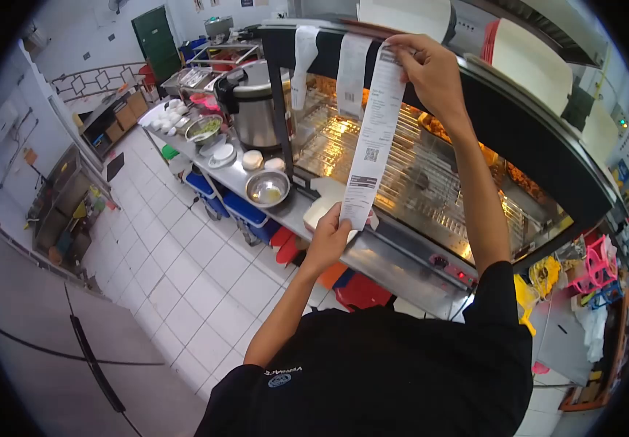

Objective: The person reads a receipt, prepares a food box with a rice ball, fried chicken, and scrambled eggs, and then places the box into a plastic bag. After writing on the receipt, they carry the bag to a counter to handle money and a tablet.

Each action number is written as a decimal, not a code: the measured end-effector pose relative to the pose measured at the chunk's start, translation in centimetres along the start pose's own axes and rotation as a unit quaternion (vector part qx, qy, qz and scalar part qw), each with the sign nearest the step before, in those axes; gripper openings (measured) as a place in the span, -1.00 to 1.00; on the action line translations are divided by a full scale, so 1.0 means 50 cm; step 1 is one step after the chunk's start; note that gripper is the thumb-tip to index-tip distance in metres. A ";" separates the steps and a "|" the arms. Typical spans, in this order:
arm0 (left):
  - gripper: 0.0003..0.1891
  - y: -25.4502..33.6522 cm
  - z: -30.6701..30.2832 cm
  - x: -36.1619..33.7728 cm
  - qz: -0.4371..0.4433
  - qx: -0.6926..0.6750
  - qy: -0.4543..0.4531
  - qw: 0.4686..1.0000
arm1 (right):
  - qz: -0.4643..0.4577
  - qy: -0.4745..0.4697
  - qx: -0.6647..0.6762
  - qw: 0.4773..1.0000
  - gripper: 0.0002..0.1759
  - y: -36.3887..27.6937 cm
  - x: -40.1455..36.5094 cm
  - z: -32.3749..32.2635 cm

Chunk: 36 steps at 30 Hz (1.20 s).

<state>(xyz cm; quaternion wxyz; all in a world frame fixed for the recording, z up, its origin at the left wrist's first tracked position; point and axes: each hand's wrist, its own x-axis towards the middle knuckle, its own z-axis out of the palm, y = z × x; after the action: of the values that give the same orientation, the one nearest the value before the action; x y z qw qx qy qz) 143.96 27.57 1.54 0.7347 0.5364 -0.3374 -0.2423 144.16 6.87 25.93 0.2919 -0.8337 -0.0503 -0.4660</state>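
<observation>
A long printed paper receipt point(373, 146) with a QR code hangs stretched between my two hands, in front of a glass food warmer point(431, 189). Up at the warmer's top edge, my right hand point(427, 69) pinches the receipt's upper end. Lower down, my left hand point(329, 240) grips its bottom end between thumb and fingers. To the left of it, two more receipts hang from the top edge, one wider point(352, 73) and one curled point(303, 65). An open takeaway box point(322, 207) sits on the counter behind my left hand, partly hidden.
Left of the warmer, a steel counter holds a metal bowl point(268, 188), a large rice cooker point(252, 109) and a bowl of greens point(204, 129). Stacked takeaway boxes point(529, 62) stand on the warmer's top. Coloured plastic bags point(595, 266) hang at right. A steel fridge point(37, 342) is at lower left.
</observation>
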 end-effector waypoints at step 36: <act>-0.68 0.338 -0.438 0.685 0.621 0.543 0.144 0.547 | -0.140 0.102 -0.377 0.910 -0.77 -0.068 0.091 0.013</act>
<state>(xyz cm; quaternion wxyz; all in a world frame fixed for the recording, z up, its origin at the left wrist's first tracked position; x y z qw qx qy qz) 182.86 21.87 21.39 0.3099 0.5173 -0.5432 0.5842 145.98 9.18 30.87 -0.1087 -0.8139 0.0429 -0.5692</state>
